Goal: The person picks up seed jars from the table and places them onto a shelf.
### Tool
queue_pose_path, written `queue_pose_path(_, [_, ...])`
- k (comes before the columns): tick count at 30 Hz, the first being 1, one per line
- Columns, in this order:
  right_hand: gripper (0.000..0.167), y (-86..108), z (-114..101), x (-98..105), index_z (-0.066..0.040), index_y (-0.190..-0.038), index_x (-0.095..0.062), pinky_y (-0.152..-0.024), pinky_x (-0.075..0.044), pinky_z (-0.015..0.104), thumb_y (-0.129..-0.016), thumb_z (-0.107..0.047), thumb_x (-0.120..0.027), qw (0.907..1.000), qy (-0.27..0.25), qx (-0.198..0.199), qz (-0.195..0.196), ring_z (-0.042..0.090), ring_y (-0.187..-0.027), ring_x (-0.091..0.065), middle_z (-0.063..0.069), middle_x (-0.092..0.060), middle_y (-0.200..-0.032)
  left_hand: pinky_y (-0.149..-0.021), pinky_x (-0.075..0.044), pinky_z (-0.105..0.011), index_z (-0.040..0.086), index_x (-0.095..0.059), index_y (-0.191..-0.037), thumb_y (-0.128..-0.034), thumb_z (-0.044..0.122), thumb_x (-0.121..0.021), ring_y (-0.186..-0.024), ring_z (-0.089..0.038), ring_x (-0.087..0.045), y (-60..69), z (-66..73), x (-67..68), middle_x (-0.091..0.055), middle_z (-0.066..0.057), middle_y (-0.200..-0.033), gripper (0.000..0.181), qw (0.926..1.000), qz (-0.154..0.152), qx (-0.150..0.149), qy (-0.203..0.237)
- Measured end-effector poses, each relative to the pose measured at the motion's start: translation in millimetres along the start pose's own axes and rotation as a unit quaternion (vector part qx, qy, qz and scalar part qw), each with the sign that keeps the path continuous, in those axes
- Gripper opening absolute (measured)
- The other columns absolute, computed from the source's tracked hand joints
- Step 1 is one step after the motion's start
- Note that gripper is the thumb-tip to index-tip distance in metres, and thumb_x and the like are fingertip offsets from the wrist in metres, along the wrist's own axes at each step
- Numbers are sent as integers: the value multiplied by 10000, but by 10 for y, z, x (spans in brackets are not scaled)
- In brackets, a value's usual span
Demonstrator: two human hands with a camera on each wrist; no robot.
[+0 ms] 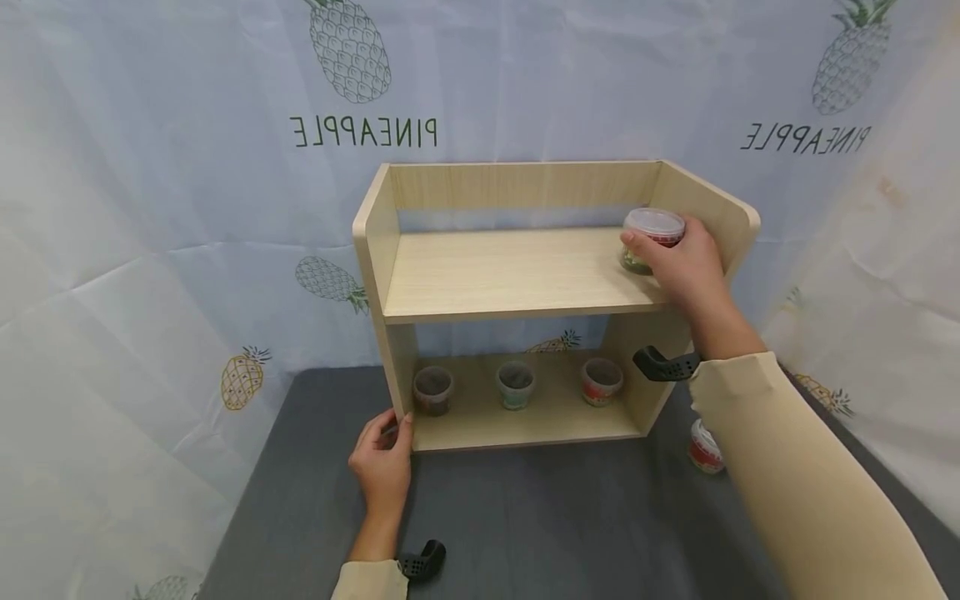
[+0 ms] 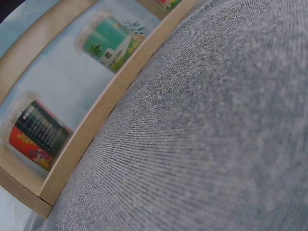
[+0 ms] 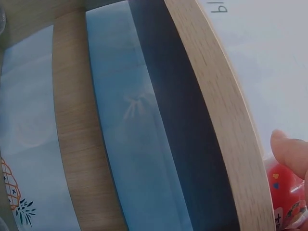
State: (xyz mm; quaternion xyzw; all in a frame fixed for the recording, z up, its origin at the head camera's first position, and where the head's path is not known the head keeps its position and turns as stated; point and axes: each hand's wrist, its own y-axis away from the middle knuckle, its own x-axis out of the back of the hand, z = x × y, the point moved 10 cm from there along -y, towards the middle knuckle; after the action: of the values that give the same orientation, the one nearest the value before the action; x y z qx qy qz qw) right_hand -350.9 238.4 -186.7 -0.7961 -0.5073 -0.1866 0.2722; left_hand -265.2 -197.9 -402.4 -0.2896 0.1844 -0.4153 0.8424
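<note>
My right hand (image 1: 686, 262) grips a clear-lidded cup (image 1: 654, 223) at the right end of the upper shelf (image 1: 510, 267) of a pale wooden rack; in the right wrist view its thumb lies by the cup's red side (image 3: 288, 190). The left hand (image 1: 384, 467) holds the rack's lower left corner, thumb at the front edge. On the lower shelf (image 1: 525, 430) stand a dark cup (image 1: 433, 390) at left, a green cup (image 1: 515, 385) in the middle and a red cup (image 1: 602, 382) at right. In the left wrist view the dark cup (image 2: 38, 134) and green cup (image 2: 109, 42) show their labels.
Another red cup (image 1: 706, 447) with a pale lid is on the dark grey table (image 1: 525, 517), right of the rack and beside the right sleeve (image 1: 810, 475). A pineapple-printed cloth (image 1: 187, 167) hangs behind and at both sides.
</note>
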Motion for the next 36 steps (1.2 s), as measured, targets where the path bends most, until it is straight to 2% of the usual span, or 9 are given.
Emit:
queue_pose_path(1, [1012,-3,-4,0,-35,-1528,-254,-1128,-351,501,-832,-667,-628,10000,-3,9,8,338,-1302,-417,196,-405,-1494,-653,-564,-136,-112,-722,-947,-778,-92,-768,-796,-275,-687,-11,62,5,-706,-232,-893,175,10000,-7,-45,-69])
queue_pose_path(4, [1016,-4,-5,0,-40,-1536,-237,-1133,-343,504,-835,-660,-630,10000,-9,7,24,341,-1314,-407,197,-391,-1504,-652,-569,-147,-113,-722,-948,-778,-93,-768,-802,-242,-689,-11,55,8,-708,-232,-896,177,10000,-11,-44,-86])
queue_pose_path(13, [1060,15,-12,18,-71,-1551,-201,-1136,-335,522,-806,-672,-656,9998,73,72,174,360,-1340,-395,191,-371,-1520,-669,-555,-115,-109,-723,-956,-789,-82,-765,-824,-65,-671,3,32,9,-703,-231,-913,174,9999,-45,111,62])
queue_pose_path(18, [1097,95,2,39,-107,-1575,-103,-1146,-318,560,-808,-660,-658,9992,179,221,263,391,-1381,-357,207,-319,-1554,-658,-566,-136,-113,-722,-946,-783,-80,-771,-805,-105,-683,18,-5,-8,-706,-229,-906,174,9999,-40,166,25])
queue_pose_path(21, [1127,172,8,56,-119,-1584,-26,-1134,-324,585,-814,-632,-670,9986,273,336,287,413,-1393,-355,234,-319,-1555,-646,-582,-177,-107,-724,-950,-779,-76,-777,-807,-126,-684,37,-91,-26,-708,-226,-907,182,9999,-26,141,-20])
queue_pose_path(27, [1181,340,17,91,-138,-1584,77,-1121,-319,616,-819,-611,-689,9976,364,534,242,418,-1420,-331,234,-308,-1558,-681,-567,-137,-26,-749,-977,-792,-15,-797,-864,10,-653,68,-361,-39,-719,-151,-937,192,9995,-70,295,37])
queue_pose_path(32, [1121,529,69,174,-162,-1591,41,-1083,-362,628,-845,-583,-682,9968,283,688,289,413,-1385,-393,208,-324,-1553,-692,-556,-115,-5,-753,-989,-813,26,-792,-881,20,-652,70,-400,-30,-717,-129,-935,184,9995,-115,228,163])
queue_pose_path(33, [1092,577,79,206,-172,-1594,11,-1060,-421,582,-851,-569,-685,9959,320,762,356,401,-1359,-436,195,-358,-1541,-692,-560,-121,-9,-752,-989,-815,35,-792,-881,16,-655,66,-402,-27,-717,-132,-935,184,9995,-117,222,176])
queue_pose_path(36, [955,724,131,328,-192,-1579,-153,-966,-530,280,-866,-492,-713,9922,265,976,728,286,-1265,-568,146,-492,-1465,-696,-559,-120,-15,-749,-990,-821,50,-790,-887,18,-654,45,-394,-25,-715,-140,-943,185,9996,-112,197,140])
